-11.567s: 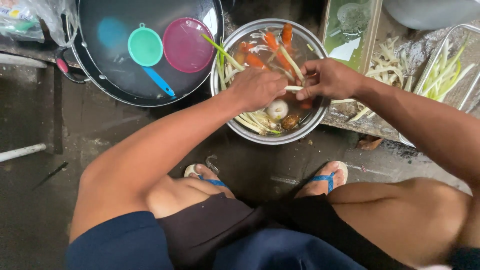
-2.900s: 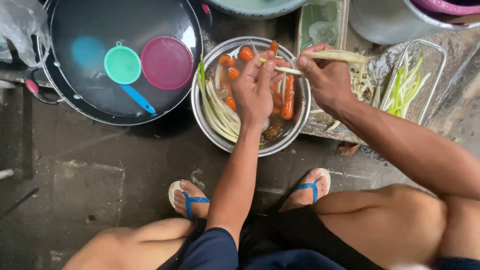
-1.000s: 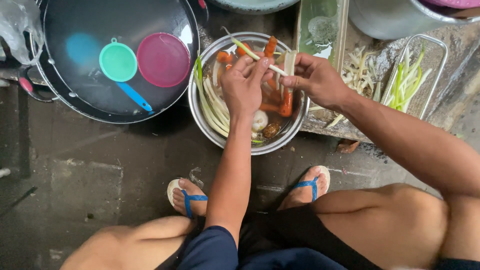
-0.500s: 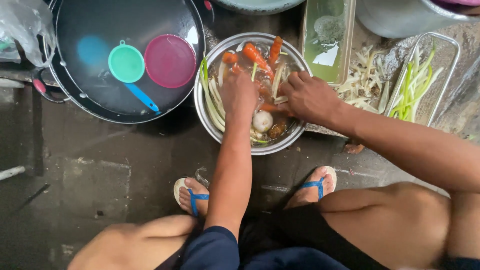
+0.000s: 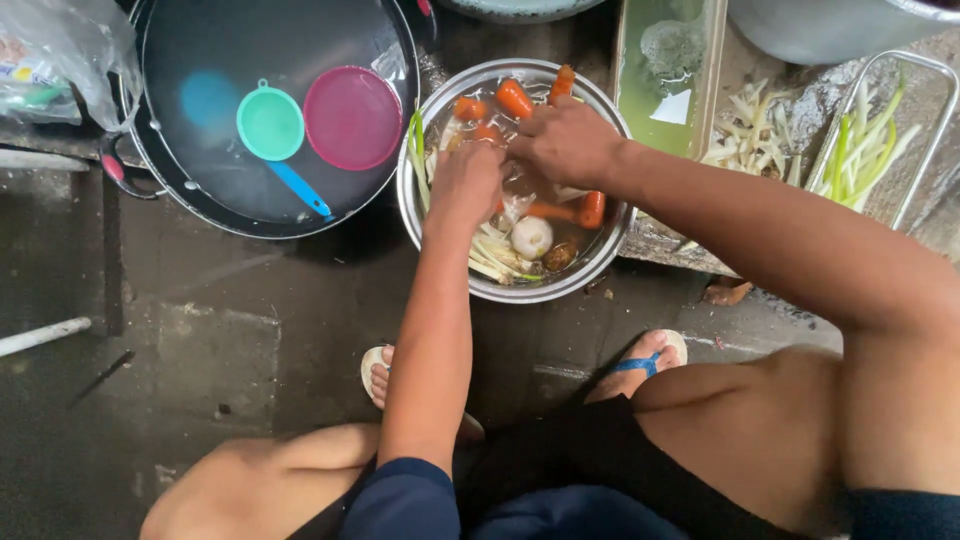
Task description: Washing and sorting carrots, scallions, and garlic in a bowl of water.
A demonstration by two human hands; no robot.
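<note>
I squat over a round metal bowl (image 5: pixel 520 293) of water holding carrots (image 5: pixel 514 98), a white onion (image 5: pixel 531 237) and pale lemongrass stalks (image 5: pixel 489 263). My left hand (image 5: pixel 465 185) reaches down into the middle of the bowl, fingers curled under among the vegetables. My right hand (image 5: pixel 566 141) is beside it at the bowl's far right, knuckles up and fingers closed. The two hands nearly touch. Whatever either hand grips is hidden under the fingers.
A big black pan (image 5: pixel 160 190) of water at left holds a teal strainer (image 5: pixel 271 124) and a pink dish (image 5: pixel 352 117). A green tray (image 5: pixel 665 70), cut trimmings (image 5: pixel 745 145) and a wire basket (image 5: pixel 868 140) of green stalks lie right. My sandalled feet (image 5: pixel 640 362) rest on wet concrete.
Both hands, which held a long pale stalk above the bowl, have come down into it; the stalk no longer shows between them.
</note>
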